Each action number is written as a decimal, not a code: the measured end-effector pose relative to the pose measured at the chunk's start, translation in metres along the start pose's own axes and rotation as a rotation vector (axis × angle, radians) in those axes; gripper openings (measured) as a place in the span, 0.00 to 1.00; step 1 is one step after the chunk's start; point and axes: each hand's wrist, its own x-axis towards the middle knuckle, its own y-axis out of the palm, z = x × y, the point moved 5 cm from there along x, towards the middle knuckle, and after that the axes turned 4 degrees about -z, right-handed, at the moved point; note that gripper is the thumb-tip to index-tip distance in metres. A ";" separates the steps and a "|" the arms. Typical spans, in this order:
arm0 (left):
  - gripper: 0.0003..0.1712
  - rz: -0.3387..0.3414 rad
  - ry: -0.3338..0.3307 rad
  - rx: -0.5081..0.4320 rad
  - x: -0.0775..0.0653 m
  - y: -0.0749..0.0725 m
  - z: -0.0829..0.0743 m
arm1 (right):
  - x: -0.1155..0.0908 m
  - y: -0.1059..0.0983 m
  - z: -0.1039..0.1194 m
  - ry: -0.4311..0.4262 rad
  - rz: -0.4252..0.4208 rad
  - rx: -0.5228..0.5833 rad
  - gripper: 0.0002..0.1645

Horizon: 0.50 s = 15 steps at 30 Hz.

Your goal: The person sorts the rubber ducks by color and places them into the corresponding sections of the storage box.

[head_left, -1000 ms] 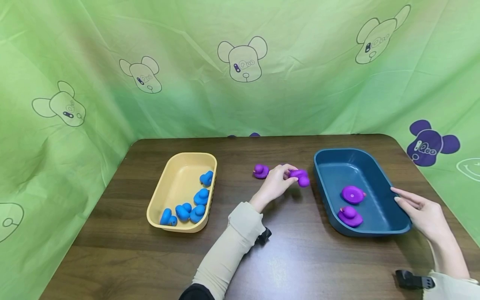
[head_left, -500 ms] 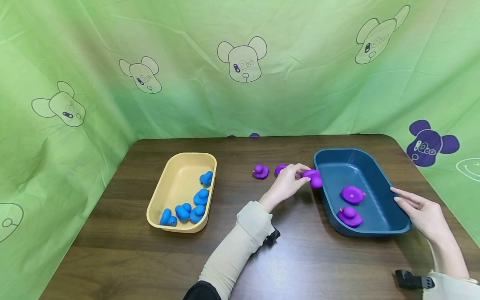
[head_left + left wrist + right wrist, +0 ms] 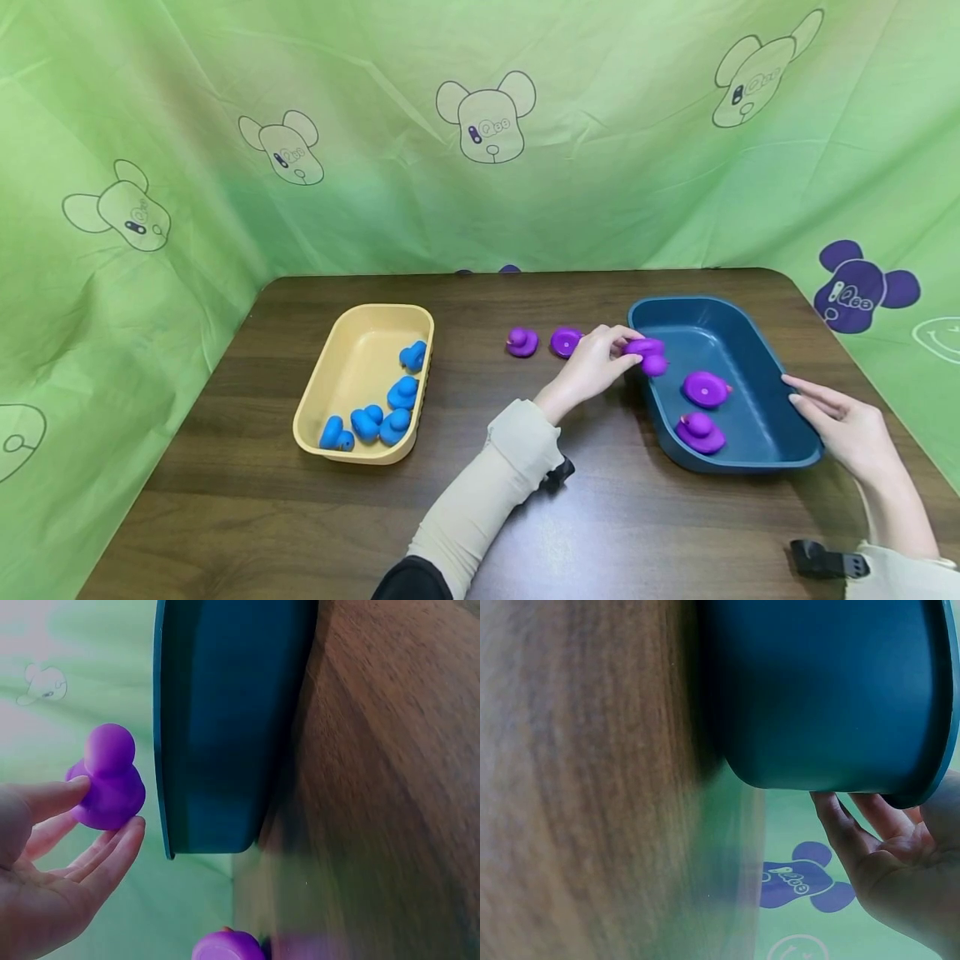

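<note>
In the head view my left hand (image 3: 592, 367) pinches a purple rubber duck (image 3: 654, 364) over the left rim of the blue tub (image 3: 705, 317). The left wrist view shows this duck (image 3: 112, 780) between thumb and fingertips, above and apart from the tub's outer wall (image 3: 232, 727). My right hand (image 3: 851, 425) holds the tub's right rim, its fingers (image 3: 840, 825) against the outside wall in the right wrist view. Inside the tub lie two purple ducks, one bottom up (image 3: 706, 389) and one upright (image 3: 701, 433).
Two more purple ducks, one upright (image 3: 522, 342) and one bottom up (image 3: 566, 342), sit on the wooden table (image 3: 247, 517) left of the tub. A yellow tub (image 3: 352, 333) at the left holds several blue ducks (image 3: 402, 393). A green curtain (image 3: 375, 208) hangs behind.
My left hand has carried its purple duck rightward from the table to the blue tub's rim, uncovering a bottom-up duck on the table. The right hand stays at the rim.
</note>
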 end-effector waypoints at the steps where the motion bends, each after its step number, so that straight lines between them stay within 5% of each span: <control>1: 0.14 0.002 0.001 0.003 0.000 0.001 -0.001 | -0.001 0.000 0.002 0.000 0.001 0.006 0.20; 15: 0.15 0.051 0.072 -0.022 0.002 0.014 -0.010 | -0.002 0.001 0.005 0.001 0.006 0.005 0.20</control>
